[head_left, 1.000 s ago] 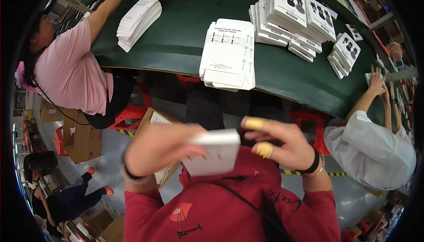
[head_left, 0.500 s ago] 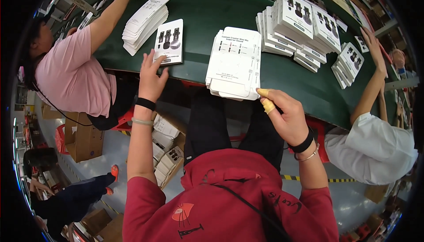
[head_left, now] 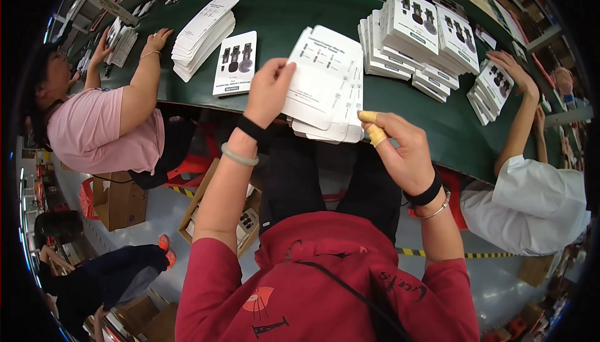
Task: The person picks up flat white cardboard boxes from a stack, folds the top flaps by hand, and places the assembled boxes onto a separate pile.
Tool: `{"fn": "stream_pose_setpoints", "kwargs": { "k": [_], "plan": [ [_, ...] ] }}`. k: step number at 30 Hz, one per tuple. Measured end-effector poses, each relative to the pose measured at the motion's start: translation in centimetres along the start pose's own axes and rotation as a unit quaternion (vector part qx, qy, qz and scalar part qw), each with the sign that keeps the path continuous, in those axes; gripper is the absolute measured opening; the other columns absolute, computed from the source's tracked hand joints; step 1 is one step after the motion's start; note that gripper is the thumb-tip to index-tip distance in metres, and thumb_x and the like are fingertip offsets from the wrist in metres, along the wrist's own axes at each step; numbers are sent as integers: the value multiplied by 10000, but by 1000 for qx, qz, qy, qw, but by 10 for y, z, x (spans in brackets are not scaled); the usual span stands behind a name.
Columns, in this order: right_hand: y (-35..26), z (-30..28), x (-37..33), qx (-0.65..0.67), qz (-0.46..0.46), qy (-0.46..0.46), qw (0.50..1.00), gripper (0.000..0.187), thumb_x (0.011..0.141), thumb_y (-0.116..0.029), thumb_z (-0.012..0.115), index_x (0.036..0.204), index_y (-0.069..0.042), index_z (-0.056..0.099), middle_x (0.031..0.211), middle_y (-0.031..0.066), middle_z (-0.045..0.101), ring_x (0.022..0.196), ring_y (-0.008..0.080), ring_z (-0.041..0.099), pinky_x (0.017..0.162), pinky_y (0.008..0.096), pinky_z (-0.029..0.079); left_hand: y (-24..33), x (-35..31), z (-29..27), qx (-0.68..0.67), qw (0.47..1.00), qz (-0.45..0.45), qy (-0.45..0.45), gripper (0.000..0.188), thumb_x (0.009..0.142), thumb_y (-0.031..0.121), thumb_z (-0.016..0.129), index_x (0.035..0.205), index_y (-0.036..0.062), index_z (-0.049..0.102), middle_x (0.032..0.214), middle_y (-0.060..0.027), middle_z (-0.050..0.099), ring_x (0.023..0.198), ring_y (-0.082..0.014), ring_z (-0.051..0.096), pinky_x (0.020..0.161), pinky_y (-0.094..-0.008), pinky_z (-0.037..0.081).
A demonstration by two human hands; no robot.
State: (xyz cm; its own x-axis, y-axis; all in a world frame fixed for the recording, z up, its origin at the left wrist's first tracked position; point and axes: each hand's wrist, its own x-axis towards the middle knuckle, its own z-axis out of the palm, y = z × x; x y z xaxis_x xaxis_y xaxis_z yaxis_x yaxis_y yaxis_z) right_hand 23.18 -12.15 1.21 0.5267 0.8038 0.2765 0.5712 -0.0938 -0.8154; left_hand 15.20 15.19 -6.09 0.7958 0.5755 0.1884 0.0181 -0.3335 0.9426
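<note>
Bent over the table's near edge, my left hand (head_left: 269, 92) is closed on the left edge of a flattened white carton (head_left: 319, 83). That carton is lifted and slightly turned on top of a stack of similar flat cartons (head_left: 334, 134). My right hand (head_left: 403, 145), with yellow finger covers on thumb and forefinger, touches the stack's lower right edge; thumb and forefinger are apart with nothing visible between them. To the left lies a white box (head_left: 235, 61) with dark microphones pictured on its front.
A fanned pile of white cartons (head_left: 203, 36) lies at the left, and tall stacks of printed boxes (head_left: 409, 23) stand at the right on the green table (head_left: 269, 14). Co-workers sit on both sides: a pink sleeve (head_left: 94, 117) left, a white sleeve (head_left: 537, 208) right.
My left hand has moved right, from the printed box to the stack, and taken hold of the top carton. The co-worker at left has drawn an arm back.
</note>
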Motion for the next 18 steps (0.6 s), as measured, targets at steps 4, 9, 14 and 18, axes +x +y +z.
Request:
{"fn": "stream_pose_setpoints", "kwargs": {
  "k": [4,9,14,18],
  "plan": [
    [0,-3,10,13,-70,116,991,241,927,-17,641,1161,12,684,966,130,684,763,171,647,686,289,517,43,-30,1,-77,997,17,10,219,991,144,618,1119,-33,601,872,-118,644,755,-209,613,719,-284,493],
    [-28,-8,20,-84,-3,111,990,264,899,-63,701,1151,11,681,926,107,634,684,150,582,641,290,495,74,-112,5,109,986,123,-11,150,1001,86,589,1103,-22,570,942,-65,651,782,-145,597,725,-292,491],
    [-38,-16,5,-120,70,-70,988,259,864,-151,765,1062,-6,683,839,80,566,636,162,522,598,301,463,68,-162,5,-179,968,-77,-155,341,953,68,616,1262,1,491,1187,-95,599,1032,-205,605,902,-295,478],
    [-34,-10,-13,-76,-18,-155,985,238,852,-185,784,980,-21,668,787,72,546,626,196,536,587,315,460,68,-178,7,-477,786,-234,-315,588,913,105,640,1430,-1,380,1347,-159,537,1225,-262,559,1034,-345,439]
  ]
}}
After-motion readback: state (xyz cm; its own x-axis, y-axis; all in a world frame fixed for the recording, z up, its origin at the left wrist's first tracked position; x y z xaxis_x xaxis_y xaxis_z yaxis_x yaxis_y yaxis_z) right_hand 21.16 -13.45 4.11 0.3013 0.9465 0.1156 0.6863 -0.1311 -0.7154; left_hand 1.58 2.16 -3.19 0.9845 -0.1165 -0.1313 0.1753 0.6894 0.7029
